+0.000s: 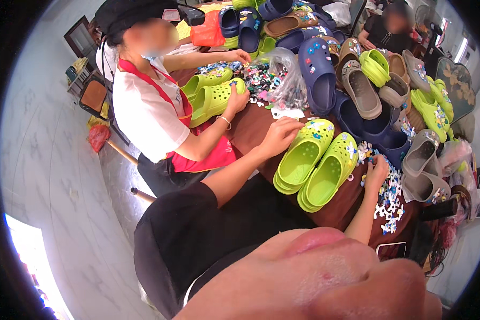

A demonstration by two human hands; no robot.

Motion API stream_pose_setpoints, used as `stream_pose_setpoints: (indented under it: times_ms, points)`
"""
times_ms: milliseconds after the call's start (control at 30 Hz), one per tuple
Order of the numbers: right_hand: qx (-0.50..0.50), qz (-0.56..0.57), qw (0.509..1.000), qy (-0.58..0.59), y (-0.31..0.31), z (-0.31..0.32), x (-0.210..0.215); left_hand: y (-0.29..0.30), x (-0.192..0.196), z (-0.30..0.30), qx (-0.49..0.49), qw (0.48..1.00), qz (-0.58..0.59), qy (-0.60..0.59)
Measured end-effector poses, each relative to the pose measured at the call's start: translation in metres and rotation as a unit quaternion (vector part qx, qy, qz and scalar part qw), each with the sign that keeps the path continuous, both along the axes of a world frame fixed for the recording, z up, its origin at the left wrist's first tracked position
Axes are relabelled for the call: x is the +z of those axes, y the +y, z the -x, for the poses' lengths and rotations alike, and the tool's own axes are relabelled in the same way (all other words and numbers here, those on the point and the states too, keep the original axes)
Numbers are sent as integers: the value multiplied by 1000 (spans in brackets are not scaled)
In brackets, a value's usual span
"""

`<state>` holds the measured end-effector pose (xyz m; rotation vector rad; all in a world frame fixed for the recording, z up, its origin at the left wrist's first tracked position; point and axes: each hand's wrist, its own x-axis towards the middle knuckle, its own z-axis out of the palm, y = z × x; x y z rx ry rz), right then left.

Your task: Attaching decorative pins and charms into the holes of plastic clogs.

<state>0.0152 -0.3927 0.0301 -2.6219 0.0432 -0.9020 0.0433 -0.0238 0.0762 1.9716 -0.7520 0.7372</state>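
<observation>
The left hand (279,136) is resting with fingers curled on the nearer pair of lime clogs (314,162), which are already carrying several charms. Just right of that pair, the right hand (377,169) is pinching into the loose charm pile (389,197); many charms are remaining unfitted

brown table (256,130), lime clogs (314,162), charms (389,200)

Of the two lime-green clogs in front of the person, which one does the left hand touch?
The left clog: the left hand rests on its toe; the other lies untouched beside it.
</observation>
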Motion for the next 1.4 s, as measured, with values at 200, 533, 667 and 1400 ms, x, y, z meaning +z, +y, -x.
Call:
stream_pose_setpoints:
  times_ms: [200,533,667,1400]
  points:
    - [-4,-52,992,-118,-4,5,5,-37,35,-11,-80,995,-61,-24]
    - [165,-349,914,-122,25,-3,-1,-149,62,-42,-252,919,-286,-100]
    - [241,-551,794,-90,24,-8,-12,-166,56,-48,-266,904,-326,-76]
    - [242,-545,798,-87,2,-28,-24,-97,34,-92,-245,925,-108,270]
